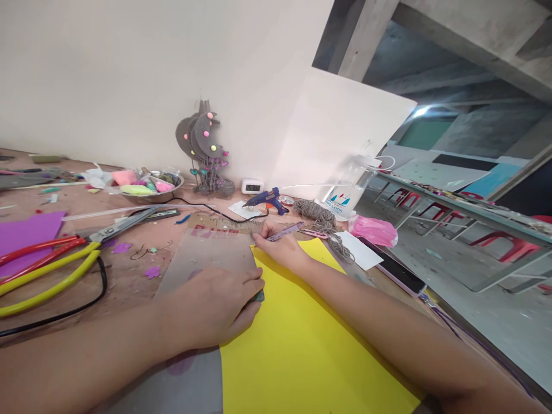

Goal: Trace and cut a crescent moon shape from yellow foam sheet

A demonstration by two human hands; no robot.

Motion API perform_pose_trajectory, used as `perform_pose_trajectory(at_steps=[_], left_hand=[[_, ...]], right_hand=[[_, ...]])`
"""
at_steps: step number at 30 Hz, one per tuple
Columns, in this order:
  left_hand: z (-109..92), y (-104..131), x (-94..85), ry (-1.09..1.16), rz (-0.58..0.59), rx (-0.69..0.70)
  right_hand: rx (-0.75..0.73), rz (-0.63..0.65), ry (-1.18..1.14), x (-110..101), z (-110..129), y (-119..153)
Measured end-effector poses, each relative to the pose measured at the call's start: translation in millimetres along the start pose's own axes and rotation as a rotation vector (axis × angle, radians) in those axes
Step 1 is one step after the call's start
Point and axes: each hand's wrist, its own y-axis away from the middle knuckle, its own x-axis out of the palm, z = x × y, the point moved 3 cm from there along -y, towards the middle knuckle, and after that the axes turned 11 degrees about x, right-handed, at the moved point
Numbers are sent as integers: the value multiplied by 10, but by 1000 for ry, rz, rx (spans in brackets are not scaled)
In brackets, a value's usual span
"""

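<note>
1. Paper (319, 362) is lying partly over the mat (202, 259), front and centre.
2. Left of the mat: a couple of hand tools (75, 279), with the bowl (150, 198) further back, full of bits.
3. Behind the mat there's the glue gun (269, 198), clock (252, 187) just behind it.
4. Right of that: yarn (314, 213), then a jug (356, 181).
5. Phone (397, 267)'s off to the paper's right, plastic bag (374, 231) behind it.

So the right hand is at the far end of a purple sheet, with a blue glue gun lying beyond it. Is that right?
Not quite: the head view shows that the sheet at the right hand is yellow, not purple. The blue glue gun does lie beyond it.
</note>
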Motion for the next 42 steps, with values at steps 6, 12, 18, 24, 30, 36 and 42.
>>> perform_pose_trajectory(at_steps=[6, 12, 18, 24, 30, 36, 42], left_hand=[[-11, -6, -26, 0, 4, -16], [-6, -2, -8, -7, 13, -10], [-10, 0, -21, 1, -18, -8], [3, -3, -9, 11, 21, -14], [5, 0, -3, 12, 15, -5], [6, 0, -6, 30, -10, -10], [10, -1, -9, 42, -10, -10]], right_hand=[[31, 56, -15, 15, 3, 18], [2, -34, 53, -7, 16, -5], [14, -41, 33, -17, -1, -4], [-21, -80, 78, -58, 66, 6], [-52, -88, 95, -77, 79, 5], [-37, -67, 85, -72, 16, -5], [-20, -61, 73, -86, -15, -5]])
